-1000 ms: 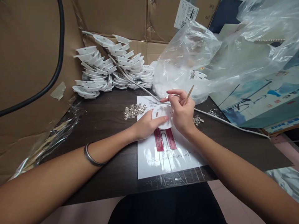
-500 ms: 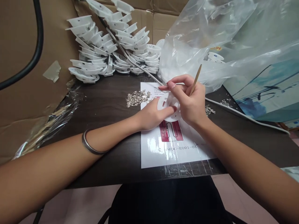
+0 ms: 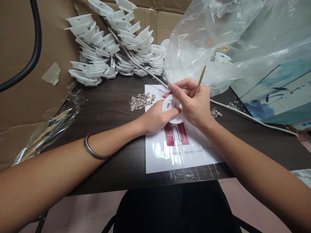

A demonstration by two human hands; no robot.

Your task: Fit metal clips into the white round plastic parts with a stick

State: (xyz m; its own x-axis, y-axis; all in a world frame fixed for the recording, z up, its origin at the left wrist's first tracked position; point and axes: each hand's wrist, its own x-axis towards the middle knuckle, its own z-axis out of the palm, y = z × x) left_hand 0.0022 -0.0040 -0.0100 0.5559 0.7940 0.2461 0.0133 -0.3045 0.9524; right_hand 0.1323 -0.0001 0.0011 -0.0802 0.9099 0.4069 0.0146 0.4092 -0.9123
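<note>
the disc is white, round and thin, with a matt, plastic-like look; small slots and holes break its face, and its rim looks smooth where it shows; it is held above the sheet, just over the printed red block, and tilted so that its face is turned up toward the camera; the left hand is closed on its near left side, thumb laid flat across the face, the other fingers mostly hidden; the right hand is curled around a stick, pale brown and pointed, which slants up out of the fist; its thumb and forefinger are drawn together at the disc's far right edge, and whether they pinch anything small i cannot tell; shiny metal clips lie heaped beside the sheet on the dark table; behind, more white discs lean in piles.
</note>
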